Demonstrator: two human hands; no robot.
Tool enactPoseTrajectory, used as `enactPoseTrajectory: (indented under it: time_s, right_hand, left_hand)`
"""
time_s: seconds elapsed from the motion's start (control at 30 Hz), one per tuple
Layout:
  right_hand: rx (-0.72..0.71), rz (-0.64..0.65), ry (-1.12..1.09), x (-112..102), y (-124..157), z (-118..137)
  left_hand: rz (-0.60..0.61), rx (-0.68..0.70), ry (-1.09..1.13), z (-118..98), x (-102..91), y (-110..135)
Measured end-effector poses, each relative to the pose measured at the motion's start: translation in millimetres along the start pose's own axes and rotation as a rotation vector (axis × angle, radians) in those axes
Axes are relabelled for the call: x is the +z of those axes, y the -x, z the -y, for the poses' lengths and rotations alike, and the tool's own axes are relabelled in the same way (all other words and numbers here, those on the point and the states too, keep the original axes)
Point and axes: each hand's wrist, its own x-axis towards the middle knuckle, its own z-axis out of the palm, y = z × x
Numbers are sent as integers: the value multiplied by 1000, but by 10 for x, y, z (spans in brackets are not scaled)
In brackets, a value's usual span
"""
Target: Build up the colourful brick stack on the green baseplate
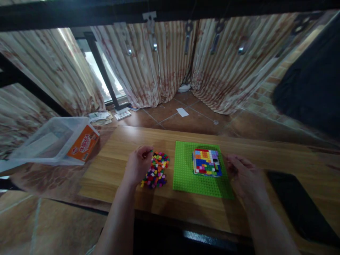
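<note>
A green studded baseplate (186, 170) lies on the wooden table (114, 166). On its far right part stands a block of many-coloured small bricks (207, 162). A loose pile of coloured bricks (156, 170) lies left of the plate. My left hand (138, 163) is at the pile's near-left edge, fingers pinched on a small green brick (151, 151). My right hand (243, 177) rests at the plate's right edge beside the block, fingers curled; what they hold, if anything, is hidden.
A clear plastic box with an orange label (53, 141) sits at the table's far left corner. A dark flat object (297, 205) lies at the right. Beyond the table are a tiled floor, papers (101, 117) and striped curtains.
</note>
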Motion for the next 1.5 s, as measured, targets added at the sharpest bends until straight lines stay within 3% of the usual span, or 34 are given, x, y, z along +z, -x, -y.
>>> enactPoseTrajectory:
  time_s: [0.17,0.37,0.63,1.13,1.5]
  right_hand:
    - [-18,-47,46,-21,-14,-29]
    - [2,-39,41,-40,-22,-49]
    - [-15,-53,64,-11,-9,-52]
    - [23,-9,39,-75,-13,-49]
    - [14,-30,49,-9,-1,-14]
  left_hand:
    - [20,-22,-324,33,-132,26]
    - [72,-1,-499,54,-100,45]
    - [100,155,-540,-57,54,29]
    - [70,48,-596,-87,188,13]
    - [108,52,-552,-188,135,19]
